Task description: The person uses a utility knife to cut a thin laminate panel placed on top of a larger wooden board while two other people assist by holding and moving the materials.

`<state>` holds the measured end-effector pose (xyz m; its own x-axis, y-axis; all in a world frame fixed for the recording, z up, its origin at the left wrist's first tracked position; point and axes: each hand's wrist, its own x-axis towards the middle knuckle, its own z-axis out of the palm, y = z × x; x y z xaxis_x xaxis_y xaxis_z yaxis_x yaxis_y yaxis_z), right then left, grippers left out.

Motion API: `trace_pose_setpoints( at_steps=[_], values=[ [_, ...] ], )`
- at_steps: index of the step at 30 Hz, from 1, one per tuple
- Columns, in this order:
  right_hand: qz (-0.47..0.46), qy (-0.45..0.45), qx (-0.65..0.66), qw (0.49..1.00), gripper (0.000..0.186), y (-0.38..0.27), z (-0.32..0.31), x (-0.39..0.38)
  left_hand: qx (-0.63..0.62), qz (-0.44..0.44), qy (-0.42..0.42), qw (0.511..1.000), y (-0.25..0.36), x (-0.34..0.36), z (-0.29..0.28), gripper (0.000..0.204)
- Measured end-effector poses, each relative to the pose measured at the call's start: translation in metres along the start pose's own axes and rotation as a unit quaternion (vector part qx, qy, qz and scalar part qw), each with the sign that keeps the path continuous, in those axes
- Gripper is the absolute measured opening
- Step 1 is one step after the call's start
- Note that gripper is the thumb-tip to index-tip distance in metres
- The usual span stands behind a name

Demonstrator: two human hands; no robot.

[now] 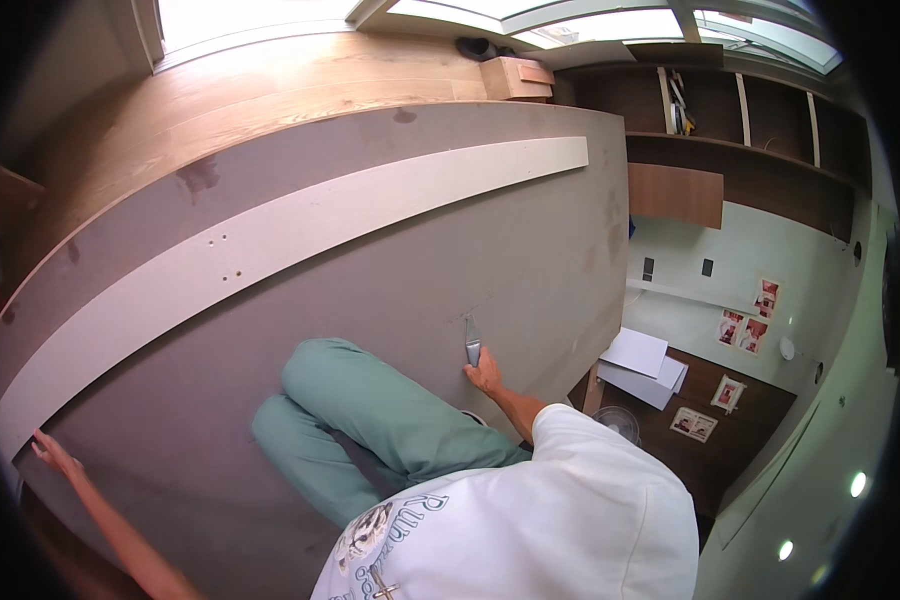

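Note:
A long white board [300,218], with a few small holes in its face, lies across the large grey-brown panel [420,265] I sit on. At the board's near left end, my left hand [58,455] touches its corner with fingers stretched out and apart. My right hand [485,372] is closed around a small grey hand tool [473,343] with a tapered, blade-like tip. The tip points away from me, at or just over the panel; its exact kind cannot be made out. Faint marks show on the panel just beyond the tip.
My bent legs [370,400] in green trousers occupy the panel's near middle. Beyond its far edge are a wooden floor [270,80] and a small wooden box [517,78]. At right stand dark shelves [775,115], white sheets [638,355] and a fan [618,425].

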<state>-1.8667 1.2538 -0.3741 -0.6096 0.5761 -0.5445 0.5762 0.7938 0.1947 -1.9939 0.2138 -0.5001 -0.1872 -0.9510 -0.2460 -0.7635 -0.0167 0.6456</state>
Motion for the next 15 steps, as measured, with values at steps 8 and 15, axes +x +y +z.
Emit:
trace_pose_setpoints(
  at_steps=[8,15],
  values=[
    [0.008,0.044,0.197,0.979,0.028,-0.144,-0.044,-0.044,0.221,0.311,0.227,0.896,0.024,0.116,0.012,0.073],
    [-0.210,0.121,0.239,0.940,0.023,-0.303,-0.116,-0.037,0.257,0.192,0.243,0.916,0.035,0.048,0.086,0.059]
  ],
)
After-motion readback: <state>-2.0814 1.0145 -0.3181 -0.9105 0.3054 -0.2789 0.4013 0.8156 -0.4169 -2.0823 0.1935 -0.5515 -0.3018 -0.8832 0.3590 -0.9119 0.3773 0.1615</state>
